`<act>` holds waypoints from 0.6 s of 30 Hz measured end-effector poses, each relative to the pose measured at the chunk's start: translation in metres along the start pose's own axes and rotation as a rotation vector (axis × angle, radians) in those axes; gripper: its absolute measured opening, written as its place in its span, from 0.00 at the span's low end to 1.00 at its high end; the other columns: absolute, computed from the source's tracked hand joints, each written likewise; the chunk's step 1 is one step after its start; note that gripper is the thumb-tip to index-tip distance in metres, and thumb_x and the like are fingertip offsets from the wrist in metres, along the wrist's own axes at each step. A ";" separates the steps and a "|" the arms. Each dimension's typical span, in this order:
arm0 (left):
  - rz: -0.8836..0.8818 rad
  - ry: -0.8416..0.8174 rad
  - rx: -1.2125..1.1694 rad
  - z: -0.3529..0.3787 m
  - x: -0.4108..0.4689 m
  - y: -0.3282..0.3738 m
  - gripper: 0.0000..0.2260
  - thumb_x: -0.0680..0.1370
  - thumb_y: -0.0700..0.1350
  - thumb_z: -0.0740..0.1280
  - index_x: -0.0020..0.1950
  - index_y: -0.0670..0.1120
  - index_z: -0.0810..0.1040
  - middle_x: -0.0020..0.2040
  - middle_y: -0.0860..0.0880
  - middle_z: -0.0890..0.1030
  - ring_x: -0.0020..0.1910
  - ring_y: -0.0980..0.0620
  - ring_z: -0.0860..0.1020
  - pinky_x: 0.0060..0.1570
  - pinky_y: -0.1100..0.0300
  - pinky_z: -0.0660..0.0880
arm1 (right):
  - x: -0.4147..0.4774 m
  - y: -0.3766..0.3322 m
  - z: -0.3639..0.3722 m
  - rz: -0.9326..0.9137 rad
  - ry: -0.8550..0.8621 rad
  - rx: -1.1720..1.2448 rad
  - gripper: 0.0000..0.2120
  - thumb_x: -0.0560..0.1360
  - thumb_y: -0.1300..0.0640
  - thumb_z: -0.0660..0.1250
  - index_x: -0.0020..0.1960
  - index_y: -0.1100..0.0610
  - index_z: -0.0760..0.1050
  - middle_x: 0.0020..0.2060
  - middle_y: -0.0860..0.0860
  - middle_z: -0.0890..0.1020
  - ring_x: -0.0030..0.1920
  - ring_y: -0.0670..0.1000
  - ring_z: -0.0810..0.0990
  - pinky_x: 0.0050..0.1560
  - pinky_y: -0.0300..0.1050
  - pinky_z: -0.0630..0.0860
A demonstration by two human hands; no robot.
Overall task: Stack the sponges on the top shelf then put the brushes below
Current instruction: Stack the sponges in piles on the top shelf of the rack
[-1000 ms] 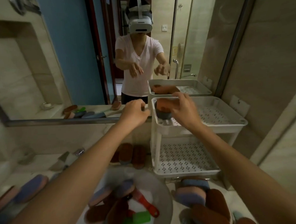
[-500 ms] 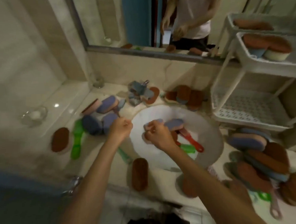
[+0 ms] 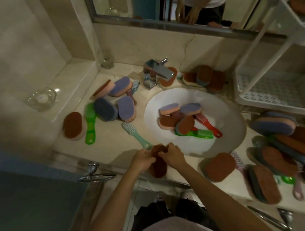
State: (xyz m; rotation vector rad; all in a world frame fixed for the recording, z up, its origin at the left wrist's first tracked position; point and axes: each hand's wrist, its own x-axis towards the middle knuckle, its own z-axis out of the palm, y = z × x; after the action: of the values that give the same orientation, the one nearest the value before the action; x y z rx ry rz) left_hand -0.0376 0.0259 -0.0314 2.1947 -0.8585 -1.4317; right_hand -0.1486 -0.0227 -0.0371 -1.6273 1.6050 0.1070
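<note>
I have both grips on one brown sponge (image 3: 158, 168) at the near edge of the tabletop (image 3: 114, 147). The left grip (image 3: 143, 159) curls round its left side and the right grip (image 3: 173, 156) pinches its far end. I cannot tell whether the sponge is lifted or lying flat.

Just beyond the left grip lies a mint brush (image 3: 134, 134), its handle end touching or nearly touching the knuckles. Directly beyond both grips is the sink (image 3: 232, 135), which holds a heap of sponges (image 3: 176, 117) with a red brush (image 3: 210, 126) and a green brush (image 3: 198, 134) under them. The tap (image 3: 158, 72) is beyond that.

Just right of the right grip another brown sponge (image 3: 219, 166) lies flat. Further right is a big pile (image 3: 277, 145) of sponges with brush handles poking out. Well left of the left grip are purple sponges (image 3: 115, 99), a second green brush (image 3: 90, 125) and a brown sponge (image 3: 73, 126) beside it.

The rack (image 3: 268, 94) stands far beyond and to the right of the grips, past the sink. Its top shelf (image 3: 294, 17) is at the frame's edge, and something brown in it is too blurred to name.
</note>
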 end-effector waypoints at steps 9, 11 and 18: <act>0.077 -0.080 -0.202 0.034 0.011 0.048 0.17 0.72 0.41 0.71 0.59 0.38 0.76 0.54 0.41 0.80 0.51 0.47 0.78 0.53 0.54 0.75 | -0.010 0.047 -0.069 0.070 0.246 0.530 0.09 0.76 0.56 0.63 0.52 0.59 0.76 0.50 0.59 0.81 0.51 0.58 0.80 0.56 0.53 0.76; 0.110 -0.069 -0.184 0.049 0.010 0.063 0.16 0.73 0.43 0.71 0.58 0.38 0.76 0.51 0.42 0.79 0.49 0.47 0.77 0.50 0.54 0.75 | -0.018 0.073 -0.084 0.140 0.432 0.256 0.18 0.76 0.51 0.62 0.62 0.60 0.71 0.57 0.60 0.78 0.57 0.61 0.78 0.59 0.54 0.73; 0.160 -0.123 -0.145 0.094 0.006 0.096 0.14 0.74 0.42 0.69 0.58 0.39 0.76 0.56 0.42 0.79 0.49 0.47 0.77 0.47 0.58 0.72 | -0.039 0.132 -0.089 0.367 0.332 -0.063 0.36 0.72 0.35 0.60 0.69 0.59 0.59 0.63 0.59 0.73 0.63 0.60 0.73 0.61 0.52 0.73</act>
State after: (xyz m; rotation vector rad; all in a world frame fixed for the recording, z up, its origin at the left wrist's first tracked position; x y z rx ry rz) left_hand -0.1492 -0.0475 -0.0154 1.9043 -0.9180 -1.5122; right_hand -0.3115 -0.0235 -0.0198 -1.4334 2.1659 0.0806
